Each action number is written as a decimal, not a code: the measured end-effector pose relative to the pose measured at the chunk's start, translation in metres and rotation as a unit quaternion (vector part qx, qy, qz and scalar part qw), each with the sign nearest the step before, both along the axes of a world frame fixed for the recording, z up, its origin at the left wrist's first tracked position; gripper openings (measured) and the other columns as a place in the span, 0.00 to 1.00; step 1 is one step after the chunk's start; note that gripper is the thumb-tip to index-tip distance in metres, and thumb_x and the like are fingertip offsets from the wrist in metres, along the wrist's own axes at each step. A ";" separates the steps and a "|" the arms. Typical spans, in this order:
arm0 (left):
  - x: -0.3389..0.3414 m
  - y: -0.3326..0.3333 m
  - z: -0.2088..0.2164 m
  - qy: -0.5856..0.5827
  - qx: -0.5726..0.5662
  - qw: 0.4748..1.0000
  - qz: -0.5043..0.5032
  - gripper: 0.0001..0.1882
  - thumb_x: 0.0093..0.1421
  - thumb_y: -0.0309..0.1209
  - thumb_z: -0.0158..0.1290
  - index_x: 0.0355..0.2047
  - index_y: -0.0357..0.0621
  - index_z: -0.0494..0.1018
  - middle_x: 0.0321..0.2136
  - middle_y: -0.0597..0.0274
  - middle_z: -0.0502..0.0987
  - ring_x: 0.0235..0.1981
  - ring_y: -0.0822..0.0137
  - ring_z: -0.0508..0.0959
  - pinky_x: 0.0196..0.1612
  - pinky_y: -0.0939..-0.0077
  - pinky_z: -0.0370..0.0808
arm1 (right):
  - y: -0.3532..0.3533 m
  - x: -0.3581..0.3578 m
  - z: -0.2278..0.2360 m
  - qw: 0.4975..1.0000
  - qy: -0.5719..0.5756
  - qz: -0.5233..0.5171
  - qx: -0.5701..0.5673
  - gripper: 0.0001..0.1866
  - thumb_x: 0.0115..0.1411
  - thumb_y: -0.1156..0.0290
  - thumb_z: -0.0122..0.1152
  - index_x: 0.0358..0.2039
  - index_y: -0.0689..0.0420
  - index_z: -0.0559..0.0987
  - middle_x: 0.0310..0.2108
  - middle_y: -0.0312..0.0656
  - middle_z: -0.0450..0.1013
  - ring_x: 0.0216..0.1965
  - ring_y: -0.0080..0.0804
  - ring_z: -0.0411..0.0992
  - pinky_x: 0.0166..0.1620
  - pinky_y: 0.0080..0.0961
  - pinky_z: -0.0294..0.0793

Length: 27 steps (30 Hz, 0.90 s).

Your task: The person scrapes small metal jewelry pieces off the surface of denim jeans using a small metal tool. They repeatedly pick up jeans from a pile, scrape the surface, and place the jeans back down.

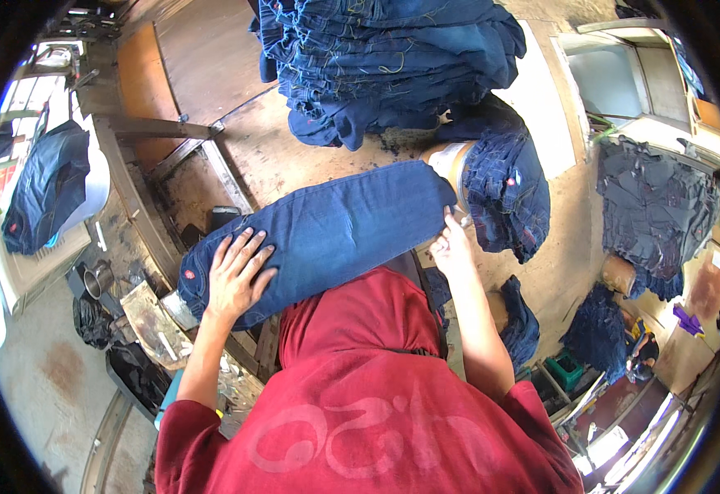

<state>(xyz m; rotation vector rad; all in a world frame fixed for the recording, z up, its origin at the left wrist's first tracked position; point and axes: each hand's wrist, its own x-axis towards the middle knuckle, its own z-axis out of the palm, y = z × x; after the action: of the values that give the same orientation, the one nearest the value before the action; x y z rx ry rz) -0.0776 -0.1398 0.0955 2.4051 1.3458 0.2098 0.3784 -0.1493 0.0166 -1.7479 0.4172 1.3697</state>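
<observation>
A folded pair of dark blue jeans (335,230) lies slantwise before me, over my lap and a support mostly hidden beneath it. My left hand (240,276) rests flat on its left part with the fingers spread, next to a small round red mark. At the right end of the leg, my right hand (452,247) is closed, with the index fingertip at the hem's edge. A small white piece (465,221) shows at its fingers; whether it is chalk I cannot tell.
A tall pile of jeans (393,66) stands ahead. More denim (504,185) hangs over a rounded stand at the right. Dark grey garments (656,202) are stacked farther right. At the left are a wooden frame (142,222), a metal cup (98,280) and another denim piece (43,189).
</observation>
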 end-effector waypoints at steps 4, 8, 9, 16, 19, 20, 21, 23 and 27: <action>0.034 -0.024 -0.012 0.048 -0.043 0.998 0.024 0.37 0.62 0.50 0.66 0.70 0.56 0.73 0.75 0.51 0.65 0.78 0.48 0.60 0.79 0.37 0.48 | 0.022 0.038 -0.047 0.963 -0.251 0.099 -0.021 0.17 0.63 0.57 0.79 0.29 0.53 0.80 0.18 0.27 0.65 0.14 0.20 0.61 0.17 0.26 0.62; 0.089 -0.014 -0.015 0.044 -0.056 0.997 -0.023 0.42 0.62 0.54 0.64 0.73 0.52 0.69 0.77 0.48 0.62 0.79 0.46 0.57 0.80 0.39 0.45 | 0.051 0.072 -0.101 0.921 -0.377 0.076 -0.067 0.21 0.62 0.57 0.79 0.40 0.64 0.87 0.29 0.42 0.81 0.30 0.35 0.77 0.39 0.38 0.76; 0.091 -0.008 -0.012 0.005 -0.061 0.998 -0.035 0.43 0.62 0.55 0.64 0.73 0.51 0.68 0.76 0.47 0.62 0.79 0.45 0.57 0.80 0.39 0.46 | 0.055 0.078 -0.108 0.853 -0.488 0.146 -0.112 0.24 0.60 0.54 0.80 0.40 0.66 0.87 0.31 0.44 0.82 0.31 0.37 0.78 0.40 0.38 0.76; 0.034 0.051 -0.024 -0.095 -0.014 0.989 0.109 0.25 0.56 0.42 0.72 0.48 0.43 0.80 0.44 0.56 0.79 0.49 0.51 0.76 0.57 0.56 0.76 | 0.026 0.057 -0.025 0.884 -0.429 0.186 0.014 0.18 0.77 0.60 0.60 0.49 0.65 0.73 0.32 0.39 0.75 0.30 0.25 0.72 0.34 0.26 0.73; 0.027 0.065 -0.041 -0.099 0.030 0.994 0.021 0.20 0.60 0.42 0.69 0.45 0.44 0.78 0.39 0.58 0.80 0.43 0.52 0.79 0.50 0.60 0.79 | 0.004 -0.040 0.039 0.794 -0.423 0.383 0.209 0.11 0.75 0.69 0.60 0.54 0.57 0.75 0.31 0.37 0.77 0.30 0.27 0.75 0.36 0.26 0.76; 0.026 0.071 -0.045 -0.072 0.032 0.997 0.013 0.19 0.61 0.42 0.69 0.44 0.44 0.78 0.38 0.58 0.81 0.41 0.51 0.80 0.47 0.60 0.79 | -0.001 -0.079 0.055 0.751 -0.415 0.440 0.264 0.12 0.74 0.71 0.63 0.55 0.55 0.76 0.30 0.38 0.79 0.31 0.29 0.78 0.36 0.26 0.78; 0.024 0.078 -0.048 -0.032 0.018 0.999 -0.003 0.19 0.61 0.42 0.69 0.43 0.43 0.78 0.37 0.57 0.81 0.39 0.51 0.81 0.44 0.60 0.80 | -0.008 -0.119 0.071 0.747 -0.425 0.442 0.255 0.14 0.72 0.73 0.64 0.56 0.55 0.77 0.31 0.40 0.81 0.31 0.30 0.81 0.37 0.28 0.80; 0.018 0.096 -0.050 -0.049 -0.061 0.997 -0.002 0.22 0.62 0.45 0.68 0.44 0.41 0.76 0.35 0.54 0.81 0.37 0.47 0.83 0.42 0.57 0.80 | -0.011 -0.186 0.091 0.724 -0.443 0.449 0.279 0.15 0.69 0.75 0.67 0.55 0.57 0.80 0.34 0.44 0.85 0.33 0.32 0.85 0.38 0.31 0.83; -0.005 0.135 -0.052 -0.237 -0.234 0.938 -0.100 0.28 0.56 0.45 0.75 0.47 0.38 0.79 0.31 0.47 0.83 0.33 0.50 0.85 0.39 0.58 0.80 | -0.002 -0.248 0.098 0.609 -0.500 0.518 0.333 0.10 0.62 0.80 0.70 0.44 0.58 0.87 0.40 0.45 0.87 0.31 0.42 0.85 0.37 0.34 0.85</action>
<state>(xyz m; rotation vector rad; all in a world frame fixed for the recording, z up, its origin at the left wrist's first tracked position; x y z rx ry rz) -0.0830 -0.0045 0.0436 1.9086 0.8131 0.3434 0.1302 -0.1513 0.1146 -1.7171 -1.7498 0.6933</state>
